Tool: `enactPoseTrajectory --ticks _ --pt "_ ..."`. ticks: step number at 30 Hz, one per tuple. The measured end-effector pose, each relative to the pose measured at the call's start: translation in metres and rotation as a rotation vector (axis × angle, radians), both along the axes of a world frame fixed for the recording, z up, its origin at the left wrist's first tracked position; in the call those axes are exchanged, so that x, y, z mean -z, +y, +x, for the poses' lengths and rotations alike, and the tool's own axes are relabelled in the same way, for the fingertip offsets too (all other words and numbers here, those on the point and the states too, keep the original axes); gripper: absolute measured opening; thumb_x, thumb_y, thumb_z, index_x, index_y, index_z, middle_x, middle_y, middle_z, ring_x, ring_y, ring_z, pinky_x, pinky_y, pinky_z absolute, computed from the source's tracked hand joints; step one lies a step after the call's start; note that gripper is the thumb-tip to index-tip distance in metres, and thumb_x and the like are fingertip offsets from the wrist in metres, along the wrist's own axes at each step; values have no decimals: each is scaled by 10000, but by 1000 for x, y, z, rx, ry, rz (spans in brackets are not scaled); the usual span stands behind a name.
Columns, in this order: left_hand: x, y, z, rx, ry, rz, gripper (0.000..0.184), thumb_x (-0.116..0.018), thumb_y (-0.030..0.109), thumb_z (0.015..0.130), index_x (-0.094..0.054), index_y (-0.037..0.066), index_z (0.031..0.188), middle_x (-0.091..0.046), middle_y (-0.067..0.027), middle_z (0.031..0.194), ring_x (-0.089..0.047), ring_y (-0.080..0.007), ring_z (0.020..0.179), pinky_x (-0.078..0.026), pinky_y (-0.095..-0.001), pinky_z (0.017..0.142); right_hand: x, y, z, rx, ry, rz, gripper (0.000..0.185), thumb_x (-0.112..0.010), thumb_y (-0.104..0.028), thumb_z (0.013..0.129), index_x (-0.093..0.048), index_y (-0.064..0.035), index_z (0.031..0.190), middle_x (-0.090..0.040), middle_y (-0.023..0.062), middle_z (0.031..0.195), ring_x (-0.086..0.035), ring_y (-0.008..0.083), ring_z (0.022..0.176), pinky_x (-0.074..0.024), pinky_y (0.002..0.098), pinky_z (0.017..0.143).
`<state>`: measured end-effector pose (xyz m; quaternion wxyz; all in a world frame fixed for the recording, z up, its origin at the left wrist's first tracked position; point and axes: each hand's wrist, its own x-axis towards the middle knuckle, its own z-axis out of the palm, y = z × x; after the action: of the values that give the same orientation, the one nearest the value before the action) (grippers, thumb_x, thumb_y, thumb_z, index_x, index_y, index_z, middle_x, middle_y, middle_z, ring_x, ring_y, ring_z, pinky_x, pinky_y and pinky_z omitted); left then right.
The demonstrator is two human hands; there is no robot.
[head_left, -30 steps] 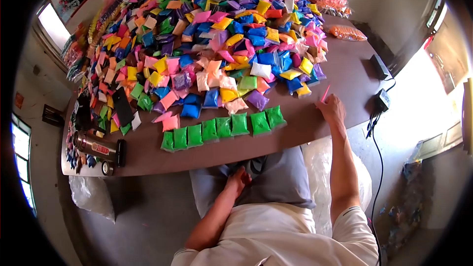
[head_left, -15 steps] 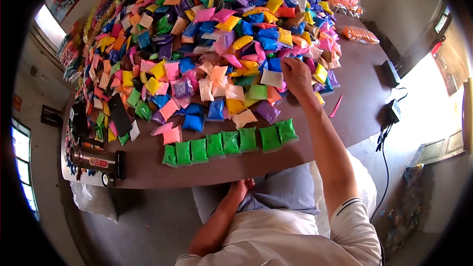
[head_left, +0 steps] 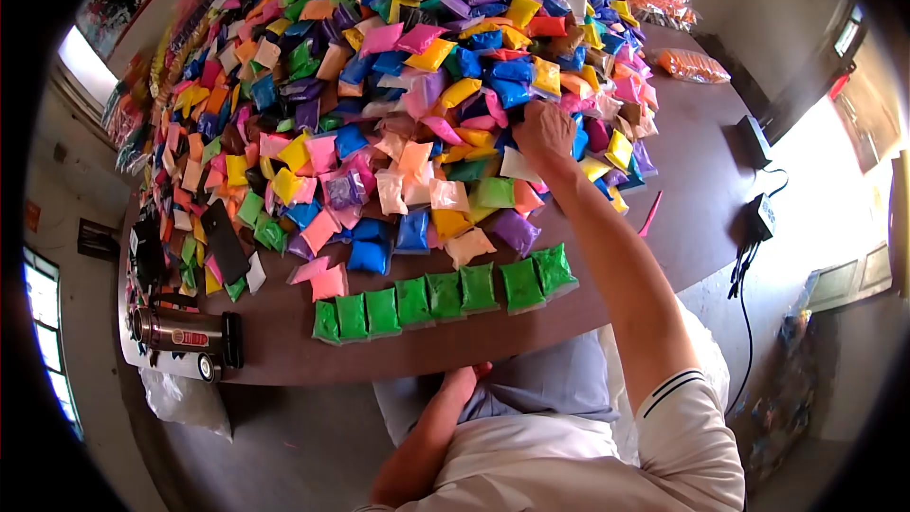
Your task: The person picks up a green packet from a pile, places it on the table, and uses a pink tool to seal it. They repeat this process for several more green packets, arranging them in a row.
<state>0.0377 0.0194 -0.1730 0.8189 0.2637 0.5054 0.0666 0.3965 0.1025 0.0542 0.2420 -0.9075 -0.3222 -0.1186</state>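
Note:
My right hand (head_left: pixel 544 133) reaches into the front right of a big heap of coloured packets (head_left: pixel 398 66). Its fingers are bent down among blue and white packets, and their tips are hidden. Low at the table's front edge, my left hand (head_left: pixel 464 380) rests by my lap, its fingers mostly hidden. Several green packets (head_left: pixel 412 301) lie in a row in front of the heap. A thin pink tool (head_left: pixel 650 213) lies on the brown table (head_left: pixel 692 171), to the right of my right forearm.
A steel flask (head_left: pixel 185 332) lies at the left front, beside a dark phone-like slab (head_left: pixel 224 242). Bagged orange packets (head_left: pixel 692 66) lie at the back right. Black adapters (head_left: pixel 754 140) with cables sit at the right edge. A plastic bag (head_left: pixel 185 400) hangs below the left edge.
My right hand has let go of the pink tool on the table and moved left and forward into the heap. My left hand stays near my lap. The view has shifted slightly.

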Motion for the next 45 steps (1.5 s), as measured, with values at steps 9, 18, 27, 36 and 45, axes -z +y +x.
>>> enactPoseTrajectory --ticks 9,18,27,36,45 --pt "3 1 -1 12 -26 25 242 -493 319 870 -571 95 821 -579 -46 669 -574 -180 612 -508 -315 616 -13 -34 2 -100 -16 278 248 -570 -271 734 -673 -126 906 -613 138 919 -579 320 870 -455 398 750" --pt "-4 -3 0 81 -182 80 232 -570 335 828 -534 116 763 -535 -25 676 -549 -169 636 -474 -326 624 -23 -108 1 -312 797 870 260 -577 -260 853 -637 -32 963 -596 -11 790 -527 67 707 -394 222 597" --pt "-48 -27 7 80 -281 169 279 -630 339 815 -494 107 740 -476 -13 687 -526 -173 681 -430 -311 663 7 -162 -54 -356 1278 1121 184 -570 -250 879 -580 -70 843 -542 -7 635 -499 63 524 -402 185 467" --pt "-137 -46 34 355 -551 319 334 -520 387 883 -497 92 727 -541 -44 732 -543 -172 728 -429 -309 705 27 -220 -167 -329 1166 926 223 -579 -230 880 -598 -29 785 -510 -34 612 -440 36 537 -332 194 480" --pt "-155 -74 25 406 -542 481 442 -479 429 902 -587 2 872 -606 -69 854 -555 -130 783 -455 -287 748 47 -259 -226 -350 1425 975 234 -592 -235 873 -579 -7 923 -600 19 722 -537 73 583 -411 202 495"
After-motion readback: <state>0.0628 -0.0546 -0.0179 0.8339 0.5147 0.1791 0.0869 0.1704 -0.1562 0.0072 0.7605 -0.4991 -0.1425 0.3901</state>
